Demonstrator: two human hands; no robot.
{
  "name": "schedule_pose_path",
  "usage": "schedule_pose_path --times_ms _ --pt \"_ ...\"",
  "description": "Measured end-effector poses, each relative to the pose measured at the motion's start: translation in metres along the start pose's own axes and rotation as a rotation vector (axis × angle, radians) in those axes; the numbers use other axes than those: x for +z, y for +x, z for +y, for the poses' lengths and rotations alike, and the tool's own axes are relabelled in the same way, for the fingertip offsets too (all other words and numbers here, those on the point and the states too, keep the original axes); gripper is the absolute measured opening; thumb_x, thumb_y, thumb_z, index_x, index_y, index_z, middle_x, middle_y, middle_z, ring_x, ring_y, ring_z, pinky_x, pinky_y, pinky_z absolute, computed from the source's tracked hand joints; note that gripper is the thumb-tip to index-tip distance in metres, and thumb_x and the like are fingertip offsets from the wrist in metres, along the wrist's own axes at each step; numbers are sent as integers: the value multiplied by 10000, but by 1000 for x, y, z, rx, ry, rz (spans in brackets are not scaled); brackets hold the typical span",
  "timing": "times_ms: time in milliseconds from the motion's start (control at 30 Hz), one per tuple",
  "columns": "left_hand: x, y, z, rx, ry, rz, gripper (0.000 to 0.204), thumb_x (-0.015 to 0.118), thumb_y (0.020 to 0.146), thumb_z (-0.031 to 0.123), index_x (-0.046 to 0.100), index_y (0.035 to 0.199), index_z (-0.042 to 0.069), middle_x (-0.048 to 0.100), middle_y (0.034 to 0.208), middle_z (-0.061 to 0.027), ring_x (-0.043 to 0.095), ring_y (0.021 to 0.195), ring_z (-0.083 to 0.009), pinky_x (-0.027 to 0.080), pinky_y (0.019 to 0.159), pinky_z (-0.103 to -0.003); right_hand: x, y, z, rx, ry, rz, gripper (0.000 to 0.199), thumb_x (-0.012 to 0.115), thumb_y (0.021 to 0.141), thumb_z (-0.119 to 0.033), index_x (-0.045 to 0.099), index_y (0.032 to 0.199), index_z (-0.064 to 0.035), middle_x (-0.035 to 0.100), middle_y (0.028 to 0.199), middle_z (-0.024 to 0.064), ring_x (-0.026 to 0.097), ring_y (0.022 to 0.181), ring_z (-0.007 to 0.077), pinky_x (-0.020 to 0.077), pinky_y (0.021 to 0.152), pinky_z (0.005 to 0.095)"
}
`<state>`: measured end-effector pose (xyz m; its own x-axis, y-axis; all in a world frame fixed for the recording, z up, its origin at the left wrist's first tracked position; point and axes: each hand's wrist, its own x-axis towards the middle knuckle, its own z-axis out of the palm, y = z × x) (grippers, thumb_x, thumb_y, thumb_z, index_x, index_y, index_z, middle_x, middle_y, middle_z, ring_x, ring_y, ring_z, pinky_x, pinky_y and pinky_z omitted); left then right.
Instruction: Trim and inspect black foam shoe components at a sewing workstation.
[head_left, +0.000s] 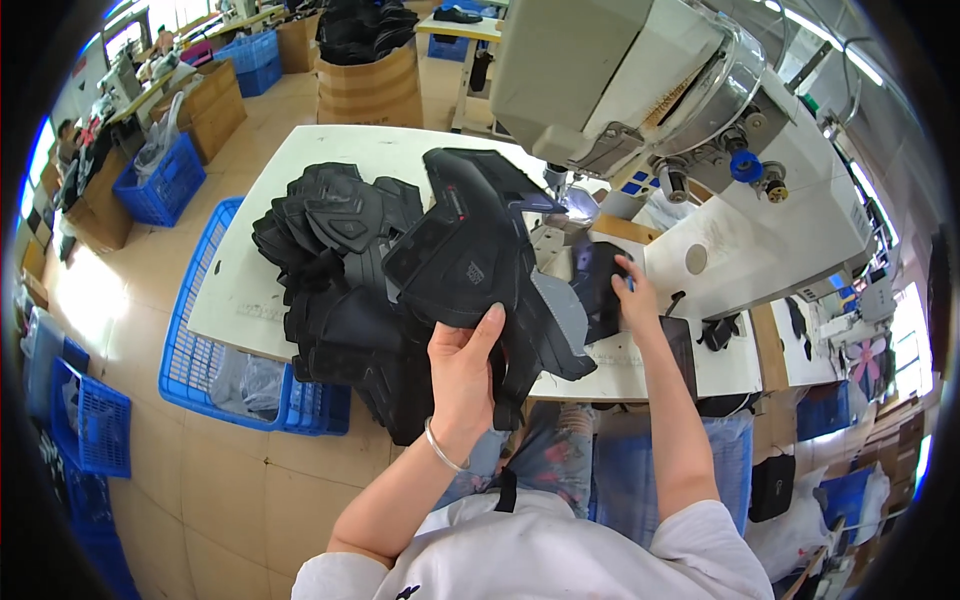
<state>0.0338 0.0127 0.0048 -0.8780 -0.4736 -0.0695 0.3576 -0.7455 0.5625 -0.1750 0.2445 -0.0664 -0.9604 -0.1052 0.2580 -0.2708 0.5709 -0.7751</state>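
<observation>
Past the white shirt, a black panel is pinched by left grip, a dark piece by right grip.

The black cut piece looks like smooth, matt synthetic cloth, its grey panel grainier. From where I stand, the tabletop is smooth white, the sewing machine painted, the bracelet shiny metal, the crate plastic, the carton cardboard, the floor tiles glossy.
</observation>
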Motion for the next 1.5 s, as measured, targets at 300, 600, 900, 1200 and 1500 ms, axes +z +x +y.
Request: schedule_pose_path --times_ms 300,600,900,1200,1500 --pt "-9 -3 -4 -23 -71 62 221 661 913 41 631 1129 73 696 1059 -35 670 880 -120 546 698 -271 -11 -56 -107 -159 49 20 379 671 884 -203 622 1236 -71 647 1068 77 609 940 188 484 840 310" --pt "-16 -6 16 -253 -280 -54 407 444 1009 319 541 1305 56 622 1223 -86 598 1132 -257 472 996 -469 -27 -42 -153 -252 159 -410 357 776 809 -288 582 829 11 442 664 2 390 684 108 366 621 291" --pt "-35 -21 44 -381 220 -186 383 557 937 -29 497 1314 -3 628 1183 -108 636 1083 -243 541 926 -396 -33 3 -149 -171 300 -750 357 706 880 -299 660 1140 -59 633 941 -2 485 697 39 436 794 217" --pt "-44 -21 26 -141 63 -104 362 549 985 81 485 1329 -11 579 1290 -117 602 1155 -259 535 955 -420 1 -72 -98 308 1104 -640 625 424 1008 -527 510 1351 -13 616 1277 153 268 469 29 479 685 263" --pt "-38 -51 -6 69 471 -92 356 475 1028 229 501 1343 66 565 1307 -98 579 1161 -231 490 972 -376 31 -146 -155 189 920 -545 516 702 872 -119 533 1348 -11 665 1048 34 555 1005 53 464 751 211"
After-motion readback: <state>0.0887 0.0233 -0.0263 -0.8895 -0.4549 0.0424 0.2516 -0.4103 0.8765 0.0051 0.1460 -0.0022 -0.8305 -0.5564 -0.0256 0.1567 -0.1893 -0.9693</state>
